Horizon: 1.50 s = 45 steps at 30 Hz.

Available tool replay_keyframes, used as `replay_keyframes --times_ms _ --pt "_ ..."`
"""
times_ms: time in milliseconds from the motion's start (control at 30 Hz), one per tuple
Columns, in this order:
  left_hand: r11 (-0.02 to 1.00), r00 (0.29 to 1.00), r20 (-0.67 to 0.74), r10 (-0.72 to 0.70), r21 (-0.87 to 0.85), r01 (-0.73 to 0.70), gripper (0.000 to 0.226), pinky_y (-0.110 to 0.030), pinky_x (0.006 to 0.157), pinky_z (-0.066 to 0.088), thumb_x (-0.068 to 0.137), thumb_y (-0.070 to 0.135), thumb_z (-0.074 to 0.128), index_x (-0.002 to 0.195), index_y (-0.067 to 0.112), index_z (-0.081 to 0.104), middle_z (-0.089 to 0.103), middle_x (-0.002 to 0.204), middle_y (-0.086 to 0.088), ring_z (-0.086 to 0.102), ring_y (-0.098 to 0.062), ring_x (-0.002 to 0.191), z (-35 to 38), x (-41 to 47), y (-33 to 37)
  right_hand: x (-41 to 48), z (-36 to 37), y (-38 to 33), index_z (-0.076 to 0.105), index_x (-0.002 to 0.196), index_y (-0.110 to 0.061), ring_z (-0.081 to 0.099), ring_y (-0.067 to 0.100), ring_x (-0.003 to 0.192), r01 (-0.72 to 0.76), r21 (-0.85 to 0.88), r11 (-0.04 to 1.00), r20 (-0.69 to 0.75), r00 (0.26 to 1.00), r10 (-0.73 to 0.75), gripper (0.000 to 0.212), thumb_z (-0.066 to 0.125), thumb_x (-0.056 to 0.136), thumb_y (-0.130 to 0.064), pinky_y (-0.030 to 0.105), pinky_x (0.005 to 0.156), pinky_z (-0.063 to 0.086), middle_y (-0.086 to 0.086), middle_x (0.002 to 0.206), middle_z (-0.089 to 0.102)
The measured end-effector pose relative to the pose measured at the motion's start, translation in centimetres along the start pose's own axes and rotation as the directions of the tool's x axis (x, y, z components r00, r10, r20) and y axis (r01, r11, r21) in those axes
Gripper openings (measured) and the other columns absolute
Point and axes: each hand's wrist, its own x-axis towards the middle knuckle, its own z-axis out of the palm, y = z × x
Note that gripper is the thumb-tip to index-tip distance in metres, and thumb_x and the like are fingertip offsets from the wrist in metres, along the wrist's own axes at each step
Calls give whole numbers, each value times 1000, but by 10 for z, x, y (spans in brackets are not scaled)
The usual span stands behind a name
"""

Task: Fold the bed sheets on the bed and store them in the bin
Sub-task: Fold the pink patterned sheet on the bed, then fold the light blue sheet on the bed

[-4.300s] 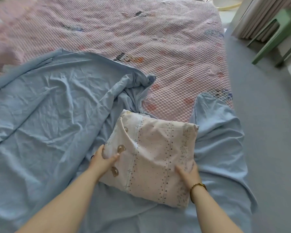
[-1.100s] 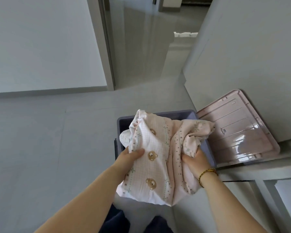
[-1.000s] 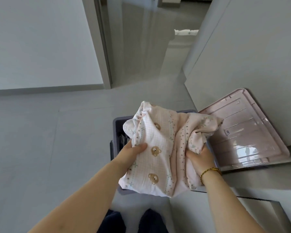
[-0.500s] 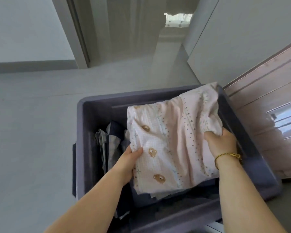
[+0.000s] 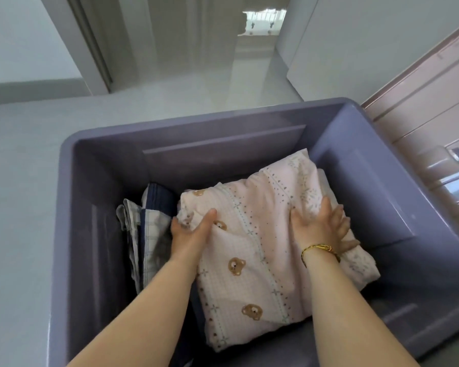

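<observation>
- The pale pink folded sheet (image 5: 263, 250), a soft cloth printed with small brown bears, lies inside the grey-purple plastic bin (image 5: 223, 154). It fills the right and middle part of the bin.
- Its long axis runs from the near wall toward the far right corner, a little turned. The far corner comes close to the right wall.
- Just beside it, on the left, a dark blue and white checked folded cloth (image 5: 149, 221) stands on its edge against the sheet.
- The left hand (image 5: 188, 234) is at the left edge of the sheet. The thumb lies on top and the fingers go down over the edge, between the sheet and the checked cloth, so this hand seems to hold the edge.
- The right hand (image 5: 321, 229), with a thin gold bracelet (image 5: 319, 249) on the wrist, lies flat on the right side of the sheet with spread fingers. It presses and grips nothing.
- Both hands are on the sheet, one on each long side, so neither is nearer than the other.
- In my judgement this sheet is stored, and what is left is to let go. The left fingers should come straight up, or they may pull the edge and open the fold.
- A pale pink plastic lid (image 5: 419, 107) stands up just beside the bin on the right, so the bin is open.
</observation>
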Motion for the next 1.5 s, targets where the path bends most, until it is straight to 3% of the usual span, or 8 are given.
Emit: replay_keyframes --times_ms 200,300,367,467,600,700,800,1500 --pt "964 971 -44 234 138 -226 53 -28 78 40 84 10 64 129 13 37 54 121 -7 51 -17 97 13 1 1 -4 12 -3 -7 147 -26 -15 26 142 58 -85 995 -148 987 -70 73 37 93 -46 57 108 -12 6 154 -17" --pt "879 887 -238 396 377 -292 45 -39 92 42 87 6 55 127 17 39 54 120 -11 49 -26 105 8 -4 3 -7 13 -6 -1 147 -31 -17 23 141 329 -135 935 -187 918 -350 65 28 92 -50 45 105 -24 1 155 -16" --pt "656 679 -272 682 638 -403 52 -42 108 24 85 2 50 132 16 38 51 125 -17 36 -28 118 9 -1 1 0 17 -14 0 146 -37 -22 20 140 488 -227 843 -39 861 -508 65 23 89 -60 39 94 -38 -4 154 -18" --pt "144 450 193 872 777 -613 44 -40 111 7 83 29 42 125 19 49 56 125 -18 32 -27 120 27 13 -11 18 33 -16 -2 146 -36 -26 20 139 481 -311 820 69 871 -486 68 14 87 -66 42 87 -38 -5 153 -22" --pt "26 737 384 557 878 -477 66 -36 110 -15 91 57 -1 142 27 29 34 147 -12 15 -22 139 30 41 -35 33 67 0 -23 139 -37 -26 24 138 426 -369 826 86 901 -426 87 -21 56 -65 44 83 -41 -9 140 -38" --pt "-37 811 369 453 917 -397 60 -34 88 -42 68 60 -26 122 37 -37 -36 138 1 -32 -12 130 25 58 -40 41 85 -7 -33 124 -37 -29 27 137 416 -357 836 145 909 -391 77 -24 53 -63 47 79 -42 -5 129 -45" --pt "-26 846 363 391 923 -384 57 -35 83 -44 61 57 -28 111 37 -46 -48 124 5 -40 -10 122 28 69 -38 50 96 -12 -35 121 -37 -31 28 135 414 -371 831 173 910 -376 72 -22 55 -64 48 78 -41 -4 128 -47" --pt "-121 929 365 64 927 -356 58 -40 112 14 99 36 28 148 22 0 8 155 -7 12 -27 142 2 24 32 32 35 -38 -10 146 -32 -16 28 141 379 -360 852 481 858 -179 76 38 91 -54 54 113 2 -1 153 -22"
